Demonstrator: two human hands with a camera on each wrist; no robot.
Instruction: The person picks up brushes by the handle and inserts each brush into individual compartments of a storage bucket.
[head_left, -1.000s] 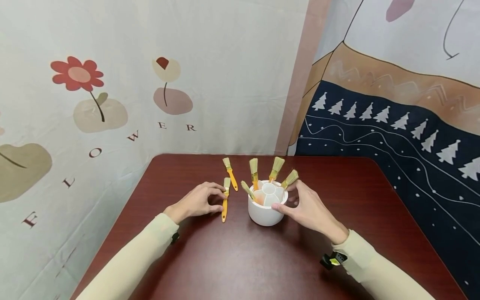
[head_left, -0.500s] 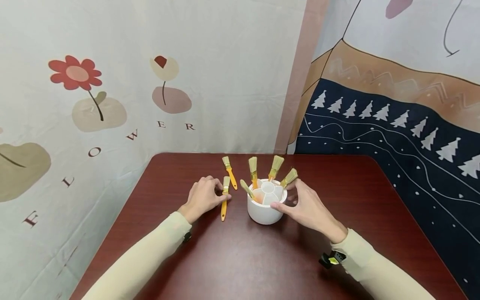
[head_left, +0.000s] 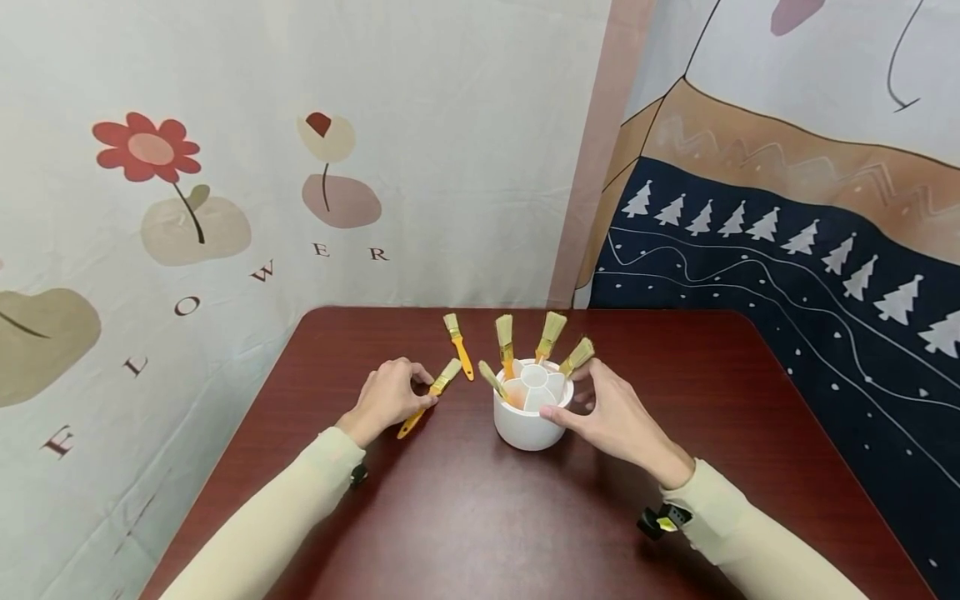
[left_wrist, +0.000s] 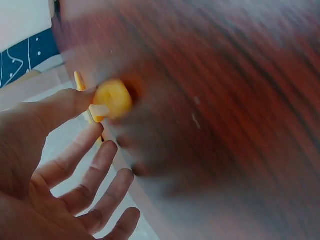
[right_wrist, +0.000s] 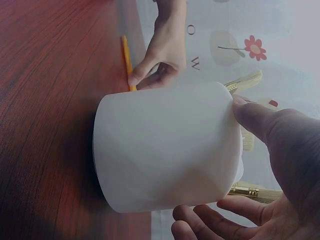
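Observation:
My left hand (head_left: 390, 393) pinches a flat paintbrush (head_left: 446, 377) between thumb and fingers. It has a yellow handle and pale bristles, slanting toward the back right, close over the table. In the left wrist view the handle's round butt (left_wrist: 114, 99) faces the camera, blurred. With thumb and fingers on opposite sides of the rim, my right hand (head_left: 622, 417) grips a white round pot (head_left: 529, 430). Inside the pot is a petal-shaped divider (head_left: 536, 380); several paintbrushes stand in its compartments, bristles up and leaning outward, one of them a brush (head_left: 551, 333) at the back.
Another yellow-handled paintbrush (head_left: 461, 348) lies on the dark red table (head_left: 480, 517) behind the pinched one, left of the pot. A flower-printed cloth (head_left: 465, 150) hangs behind the table, and a dark tree-patterned cloth (head_left: 720, 258) at its right.
My left hand has taken hold of the nearer paintbrush and shifted it left, turning its handle end toward the front left. My right hand keeps its grip on the pot.

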